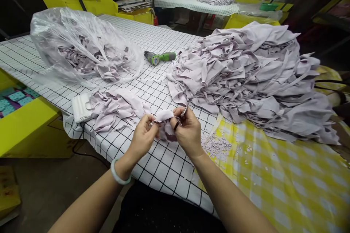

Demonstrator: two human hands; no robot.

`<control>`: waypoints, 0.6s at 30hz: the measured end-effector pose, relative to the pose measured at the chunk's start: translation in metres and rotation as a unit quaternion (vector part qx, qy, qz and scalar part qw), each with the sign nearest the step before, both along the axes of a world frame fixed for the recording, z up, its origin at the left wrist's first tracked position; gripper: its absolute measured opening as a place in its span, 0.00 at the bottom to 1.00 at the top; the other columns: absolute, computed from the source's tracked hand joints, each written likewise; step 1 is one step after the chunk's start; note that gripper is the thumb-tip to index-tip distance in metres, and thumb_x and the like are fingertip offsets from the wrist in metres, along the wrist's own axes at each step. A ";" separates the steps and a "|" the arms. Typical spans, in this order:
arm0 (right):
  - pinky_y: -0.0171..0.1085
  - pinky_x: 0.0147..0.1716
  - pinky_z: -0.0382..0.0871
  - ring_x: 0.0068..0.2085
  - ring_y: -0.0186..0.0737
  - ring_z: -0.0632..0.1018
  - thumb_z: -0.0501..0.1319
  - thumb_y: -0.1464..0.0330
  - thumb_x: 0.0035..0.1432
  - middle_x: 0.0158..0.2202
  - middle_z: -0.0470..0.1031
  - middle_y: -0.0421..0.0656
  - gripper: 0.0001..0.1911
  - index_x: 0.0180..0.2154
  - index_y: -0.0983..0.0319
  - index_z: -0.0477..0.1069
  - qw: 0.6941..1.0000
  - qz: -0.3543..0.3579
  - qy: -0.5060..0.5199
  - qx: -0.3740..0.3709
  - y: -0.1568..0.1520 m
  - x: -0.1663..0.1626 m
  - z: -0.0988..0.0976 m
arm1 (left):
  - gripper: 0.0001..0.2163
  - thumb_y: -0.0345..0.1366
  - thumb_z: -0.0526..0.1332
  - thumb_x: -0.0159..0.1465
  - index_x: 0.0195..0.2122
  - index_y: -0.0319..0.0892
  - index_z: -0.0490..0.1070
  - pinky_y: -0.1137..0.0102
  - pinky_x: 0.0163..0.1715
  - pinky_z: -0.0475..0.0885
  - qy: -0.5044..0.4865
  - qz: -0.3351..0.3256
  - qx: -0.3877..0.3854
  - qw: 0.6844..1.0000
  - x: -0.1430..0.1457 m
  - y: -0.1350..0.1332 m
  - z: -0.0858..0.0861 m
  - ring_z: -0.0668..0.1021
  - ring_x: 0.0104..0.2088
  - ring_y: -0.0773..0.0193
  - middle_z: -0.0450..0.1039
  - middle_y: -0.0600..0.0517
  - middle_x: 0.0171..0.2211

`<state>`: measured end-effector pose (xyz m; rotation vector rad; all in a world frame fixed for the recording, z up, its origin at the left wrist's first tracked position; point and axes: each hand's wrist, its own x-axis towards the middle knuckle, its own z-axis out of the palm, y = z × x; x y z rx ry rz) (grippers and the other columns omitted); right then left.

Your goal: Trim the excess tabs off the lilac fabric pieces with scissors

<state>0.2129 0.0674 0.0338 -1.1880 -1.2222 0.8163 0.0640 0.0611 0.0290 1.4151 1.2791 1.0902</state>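
My left hand (pixel 144 134) pinches one edge of a pale lilac fabric piece (pixel 165 115) between thumb and fingers. On the fabric's other side, my right hand (pixel 189 133) is closed around small scissors (pixel 185 110), whose metal end points up and away. The right thumb and fingertip also touch the fabric's edge. Part of the cloth hangs below, between both hands. A loose heap of similar pieces (pixel 117 107) lies just left of my left hand. Tiny fabric clippings (pixel 217 146) are scattered to the right of my right hand.
A large pile of lilac pieces (pixel 246 69) fills the table's right side. At the left lies a clear plastic bag (pixel 90 40) of pieces. A green power tool (pixel 161 57) rests between them. A white box-like device (pixel 81 108) with a cable sits by the front edge.
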 end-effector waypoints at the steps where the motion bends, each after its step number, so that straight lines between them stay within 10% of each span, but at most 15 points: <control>1: 0.36 0.37 0.70 0.34 0.37 0.74 0.61 0.70 0.53 0.34 0.72 0.39 0.06 0.35 0.58 0.66 1.000 -0.008 -0.011 0.000 0.000 0.002 -0.003 | 0.06 0.40 0.59 0.65 0.37 0.44 0.64 0.72 0.26 0.68 -0.004 -0.007 -0.011 1.000 -0.004 -0.001 0.003 0.70 0.25 0.67 0.67 0.55 0.27; 8: 0.37 0.35 0.70 0.36 0.39 0.75 0.59 0.73 0.51 0.35 0.72 0.40 0.09 0.35 0.56 0.66 0.998 0.020 -0.065 -0.004 -0.008 0.011 -0.011 | 0.16 0.50 0.58 0.67 0.37 0.44 0.77 0.72 0.19 0.50 -0.052 -0.203 -0.191 0.959 -0.028 -0.016 0.033 0.53 0.18 0.69 0.48 0.60 0.18; 13: 0.36 0.33 0.70 0.33 0.37 0.73 0.61 0.71 0.50 0.33 0.73 0.39 0.06 0.33 0.57 0.68 0.996 0.074 0.006 -0.052 -0.020 -0.001 -0.011 | 0.12 0.42 0.58 0.69 0.36 0.47 0.80 0.62 0.39 0.72 0.015 -0.139 0.022 0.990 -0.024 -0.022 0.043 0.73 0.38 0.58 0.69 0.48 0.34; 18: 0.35 0.31 0.70 0.30 0.36 0.72 0.69 0.60 0.50 0.30 0.71 0.37 0.14 0.33 0.58 0.66 0.962 0.127 0.191 -0.147 -0.044 -0.032 -0.022 | 0.13 0.38 0.55 0.72 0.34 0.45 0.77 0.56 0.55 0.69 -0.006 -0.099 0.121 0.988 -0.009 -0.025 0.041 0.70 0.56 0.51 0.70 0.44 0.47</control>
